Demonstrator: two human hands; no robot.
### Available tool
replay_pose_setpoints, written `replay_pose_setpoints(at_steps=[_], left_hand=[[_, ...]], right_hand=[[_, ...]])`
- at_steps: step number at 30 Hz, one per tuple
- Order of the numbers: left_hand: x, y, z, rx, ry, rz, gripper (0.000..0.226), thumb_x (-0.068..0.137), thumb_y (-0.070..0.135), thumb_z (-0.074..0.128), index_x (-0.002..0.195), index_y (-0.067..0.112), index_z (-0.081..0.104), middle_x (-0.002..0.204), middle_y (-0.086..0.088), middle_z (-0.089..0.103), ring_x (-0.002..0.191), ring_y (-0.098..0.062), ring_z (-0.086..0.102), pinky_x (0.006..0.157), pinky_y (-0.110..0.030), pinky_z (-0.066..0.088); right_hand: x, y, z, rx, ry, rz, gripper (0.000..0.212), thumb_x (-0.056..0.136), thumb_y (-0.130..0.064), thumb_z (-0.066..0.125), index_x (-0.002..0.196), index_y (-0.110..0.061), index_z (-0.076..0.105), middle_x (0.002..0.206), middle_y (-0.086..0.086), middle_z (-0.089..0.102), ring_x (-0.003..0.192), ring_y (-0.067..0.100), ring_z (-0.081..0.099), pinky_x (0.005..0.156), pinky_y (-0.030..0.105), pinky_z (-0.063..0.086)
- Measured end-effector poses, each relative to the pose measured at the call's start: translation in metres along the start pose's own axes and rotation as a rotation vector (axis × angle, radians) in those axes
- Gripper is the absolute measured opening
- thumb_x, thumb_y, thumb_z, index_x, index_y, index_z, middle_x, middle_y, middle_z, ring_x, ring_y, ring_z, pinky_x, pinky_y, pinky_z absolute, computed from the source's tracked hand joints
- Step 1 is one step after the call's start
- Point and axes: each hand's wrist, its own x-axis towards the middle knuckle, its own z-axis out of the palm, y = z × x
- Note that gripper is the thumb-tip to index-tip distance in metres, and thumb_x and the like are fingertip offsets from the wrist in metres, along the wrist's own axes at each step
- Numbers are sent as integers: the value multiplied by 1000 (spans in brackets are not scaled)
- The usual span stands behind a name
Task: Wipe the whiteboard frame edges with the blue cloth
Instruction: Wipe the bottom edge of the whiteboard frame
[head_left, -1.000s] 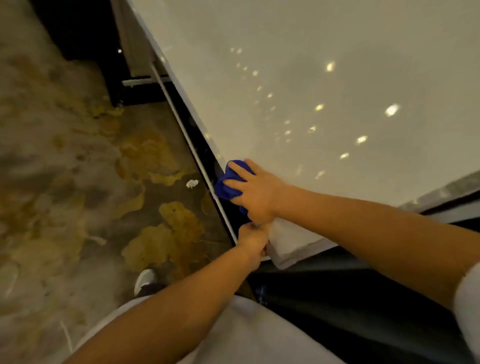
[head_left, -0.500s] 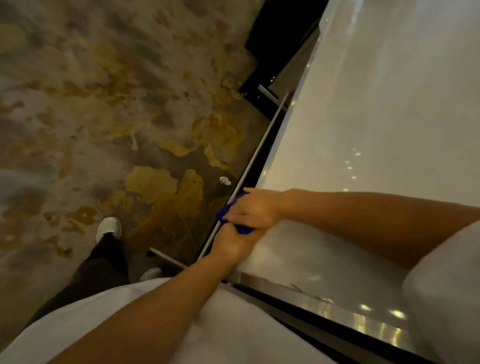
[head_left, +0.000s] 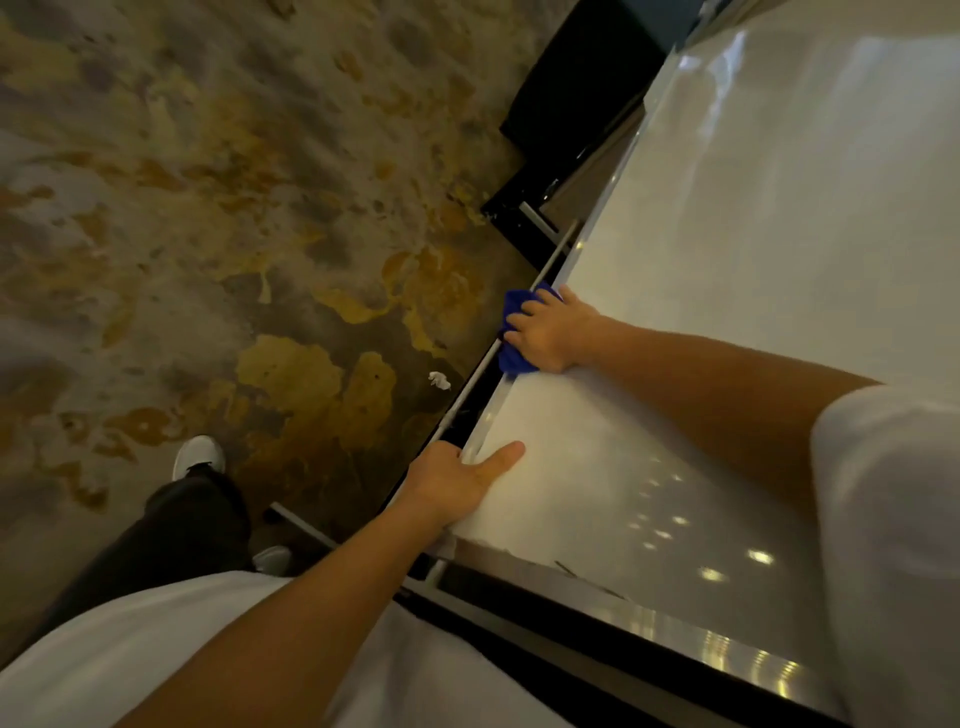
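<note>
The white whiteboard (head_left: 727, 291) fills the right side of the view, its pale frame edge (head_left: 602, 208) running diagonally from upper right to lower middle. My right hand (head_left: 553, 332) holds the blue cloth (head_left: 514, 358) against that edge, fingers curled over the cloth and the rim. The cloth shows only above and below the hand. Lower down the same edge, my left hand (head_left: 457, 483) grips the frame near the board's corner, thumb lying on the white surface and fingers wrapped behind the rim.
A thin metal rail (head_left: 470, 387) runs beside the edge over a dark gap. The patterned brown carpet (head_left: 208, 234) lies below, with a small white scrap (head_left: 440, 380) on it. My shoes (head_left: 198, 457) and dark trouser leg are at lower left. A black cabinet (head_left: 576, 104) stands beyond.
My right hand has slid the cloth farther up along the edge, away from my left hand, which has stayed near the corner. The two hands, touching before, are now well apart.
</note>
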Motion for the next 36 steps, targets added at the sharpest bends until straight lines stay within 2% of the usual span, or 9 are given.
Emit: replay_pose_setpoints(at_steps=[2,6,11,17,22,27,30,33,36], left_hand=[[3,4,-1,-19,-2,16,71,71,68,67,106,6,67,108,-12,69,103,-32,63,97,-47,50],[0,1,1,-16,-20,106,63,80,48,70,126,6,59,124,-12,63,119,-31,57,103,-40,46],[0,8,-7,123,-5,-37,83,65,80,60,101,5,65,101,-11,67,94,-29,64,84,-41,56],[0,-1,-6,192,-34,-4,75,69,74,62,93,3,68,98,-16,71,96,-32,66,87,-40,53],[-2,10,-10,176,17,-41,75,61,82,60,76,8,63,75,-3,63,72,-17,61,57,-28,45],[-7,6,-8,115,-12,-38,47,68,71,66,77,25,63,85,1,69,71,-14,58,66,-28,46],[-12,16,-14,112,23,-60,68,45,88,61,51,21,55,56,5,61,60,-13,61,51,-25,44],[-7,30,-17,116,-2,-118,80,47,86,63,77,12,69,81,-4,70,76,-18,67,63,-28,53],[-7,40,-12,84,-84,-216,61,63,76,65,77,16,62,80,0,64,73,-13,62,54,-22,47]], right_hand=[[4,-25,-1,15,-17,-62,40,101,-40,35,136,-26,48,142,8,49,135,39,36,112,56,25],[-19,-72,8,53,-22,-507,40,99,-28,45,139,-25,46,143,6,51,135,34,40,110,61,26],[6,16,-5,7,-109,145,55,101,-50,22,153,-31,21,163,8,16,148,43,9,116,63,8],[-1,-64,1,231,-136,-265,44,102,-46,26,134,-28,52,130,6,60,128,32,47,113,53,23],[19,-10,-7,143,-140,161,54,103,-47,20,149,-23,36,156,12,34,147,42,14,119,57,8],[-13,-93,1,114,-166,-362,43,104,-40,29,141,-25,45,143,5,51,135,33,39,118,54,15],[-7,-26,-5,112,23,-69,45,101,-39,39,145,-34,37,149,6,44,140,40,29,114,67,10],[2,-15,0,177,21,179,53,99,-47,37,149,-29,33,158,8,30,147,43,10,116,65,0],[5,-71,11,392,-71,49,56,98,-52,29,146,-26,42,159,7,30,150,40,0,115,61,-10]])
